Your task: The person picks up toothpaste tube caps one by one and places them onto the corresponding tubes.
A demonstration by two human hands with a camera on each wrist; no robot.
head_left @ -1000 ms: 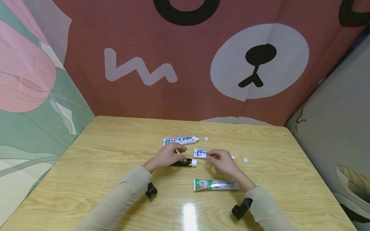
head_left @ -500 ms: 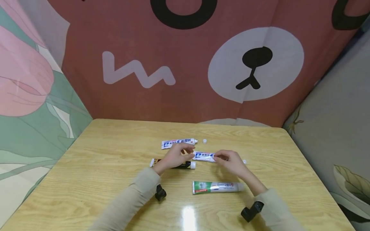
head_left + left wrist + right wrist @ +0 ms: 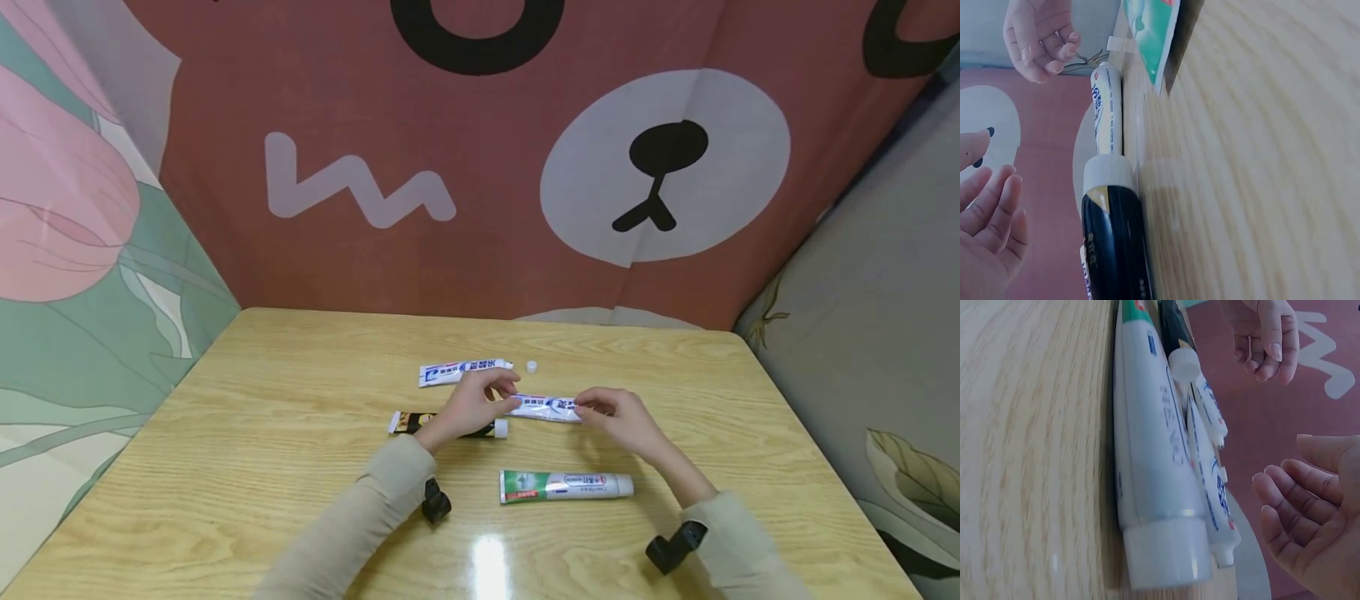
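Note:
My left hand (image 3: 477,400) hovers over the black toothpaste tube (image 3: 408,422), its fingers loosely bent and holding nothing. To the right, my right hand (image 3: 618,423) is raised over the nozzle end of a small white-and-blue toothpaste tube (image 3: 546,407), which lies between the hands in the head view. The right wrist view shows a gap between that hand's thumb and fingers (image 3: 1297,494), and this small tube's bare nozzle (image 3: 1225,555) below. Another white-and-blue toothpaste tube (image 3: 457,372) lies behind the left hand, a loose white cap (image 3: 532,366) beyond its nozzle end.
Nearest the person lies a larger green-and-white toothpaste tube (image 3: 566,487) with its white cap (image 3: 1166,553) on. The black tube wears a white cap (image 3: 1108,173) too. A wooden table (image 3: 247,467) bears everything, with a bear-patterned cloth (image 3: 360,275) behind it.
Both hands have shifted to the right above the tubes. The right hand has uncovered most of the middle tube and now hides the loose cap at the right. The tubes lie where they were.

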